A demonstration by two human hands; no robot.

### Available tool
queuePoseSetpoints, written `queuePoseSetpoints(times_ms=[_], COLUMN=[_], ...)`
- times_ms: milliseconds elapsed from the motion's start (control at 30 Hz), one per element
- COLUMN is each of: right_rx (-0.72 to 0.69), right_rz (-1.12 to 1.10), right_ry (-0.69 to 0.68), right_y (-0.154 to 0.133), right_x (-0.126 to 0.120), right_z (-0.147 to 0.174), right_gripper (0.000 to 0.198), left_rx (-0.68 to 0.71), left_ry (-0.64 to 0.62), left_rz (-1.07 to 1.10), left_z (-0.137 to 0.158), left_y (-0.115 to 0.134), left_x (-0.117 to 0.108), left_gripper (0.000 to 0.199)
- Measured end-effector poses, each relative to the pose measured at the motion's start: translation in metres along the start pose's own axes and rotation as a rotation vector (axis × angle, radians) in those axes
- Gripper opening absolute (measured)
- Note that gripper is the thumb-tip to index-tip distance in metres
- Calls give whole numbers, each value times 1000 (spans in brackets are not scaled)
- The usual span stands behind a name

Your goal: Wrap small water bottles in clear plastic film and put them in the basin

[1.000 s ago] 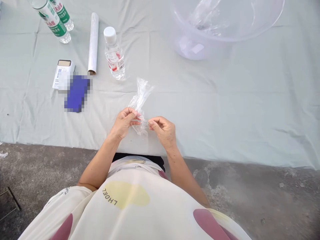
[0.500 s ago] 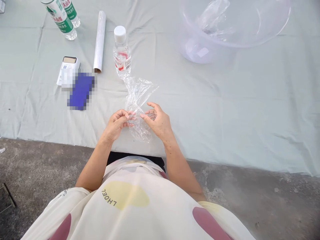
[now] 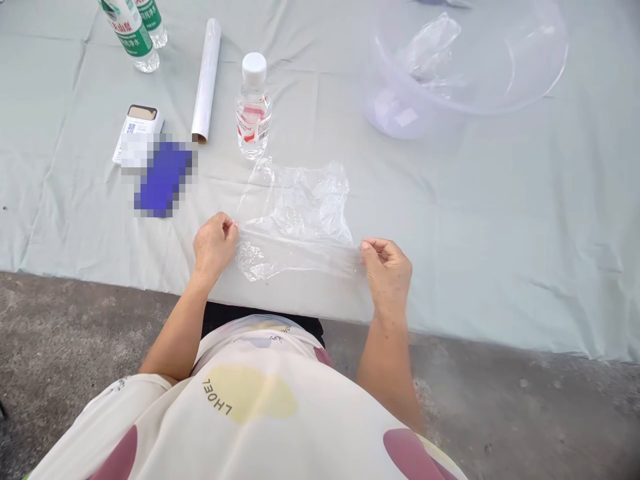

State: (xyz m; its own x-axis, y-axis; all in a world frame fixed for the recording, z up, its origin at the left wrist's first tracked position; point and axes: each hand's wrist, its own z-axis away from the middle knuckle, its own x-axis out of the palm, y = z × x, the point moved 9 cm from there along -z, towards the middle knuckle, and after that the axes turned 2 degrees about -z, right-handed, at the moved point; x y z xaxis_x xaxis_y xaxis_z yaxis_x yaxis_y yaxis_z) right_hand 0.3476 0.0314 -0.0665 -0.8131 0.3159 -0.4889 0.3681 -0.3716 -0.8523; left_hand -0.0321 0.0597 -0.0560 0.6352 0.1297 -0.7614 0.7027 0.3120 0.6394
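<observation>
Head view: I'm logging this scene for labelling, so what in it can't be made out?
- Blue item beside the small box: pixelated, unidentifiable.
- Two green-label bottles: tops cut off by the upper edge.
- Clear basin: contents look like crumpled film, uncertain.
- Clear plastic film between left hand and right hand: its edges vanish against the cloth.

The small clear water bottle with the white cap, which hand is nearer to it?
Left. The left hand pinches the clear plastic film just below and left of the small clear water bottle; the right hand holds the film's far end, farther off.
</observation>
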Motion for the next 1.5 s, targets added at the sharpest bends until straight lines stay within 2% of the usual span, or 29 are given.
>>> queuePoseSetpoints(times_ms=[67,133,167,200,233,300,400,500,533,600,700,767,867,933,1100,1233,1300,1400,1467,1500], right_rx=[-70,-229,-334,-445,-558,-751,-913,-924,-913,-878,-849,-847,-782,-705,-622,-587,-521,-406,-444,-501], right_rz=[98,149,156,161,172,239,456,644,667,668,623,556,456,480,722,765,742,617,466,387], right_ry=[122,274,305,280,196,-78,-437,-571,-587,-601,-602,-558,-392,-291,-288,-245,-191,-1,29,-22], right_y=[-16,-48,-68,-87,-104,-129,-132,-119,-116,-113,-111,-109,-93,-72,-20,-7,-9,-30,-61,-80], right_x=[-26,-46,-46,-37,-19,36,126,181,190,197,188,169,128,102,72,47,32,17,34,54], right_z=[4,13,19,25,30,41,59,65,65,64,54,40,8,-11,-26,-44,-62,-90,-96,-94], right_gripper=[31,28,26,25,25,27,31,40,43,49,52,48,46,49,58,59,59,53,53,56], left_rx=[53,87,96,100,99,90,111,244,314,459,562,538,508,506,459,455,457,466,474,476], left_ry=[6,5,1,-3,-7,-14,20,113,104,-19,-259,-320,-341,-345,-333,-356,-356,-340,-331,-328], left_rz=[-82,-120,-127,-129,-131,-137,-108,-31,-18,-39,-184,-312,-434,-464,-490,-488,-480,-475,-488,-499], left_z=[0,0,0,0,0,1,6,15,18,23,24,18,10,9,6,5,6,6,7,7], left_y=[9,13,14,13,13,10,11,27,36,54,64,58,47,42,29,24,23,21,19,18], left_x=[6,11,12,13,13,11,-2,-20,-22,-11,18,31,40,42,38,40,41,43,44,45], left_gripper=[15,15,14,13,11,8,24,31,32,39,60,73,86,91,98,100,102,104,105,104])
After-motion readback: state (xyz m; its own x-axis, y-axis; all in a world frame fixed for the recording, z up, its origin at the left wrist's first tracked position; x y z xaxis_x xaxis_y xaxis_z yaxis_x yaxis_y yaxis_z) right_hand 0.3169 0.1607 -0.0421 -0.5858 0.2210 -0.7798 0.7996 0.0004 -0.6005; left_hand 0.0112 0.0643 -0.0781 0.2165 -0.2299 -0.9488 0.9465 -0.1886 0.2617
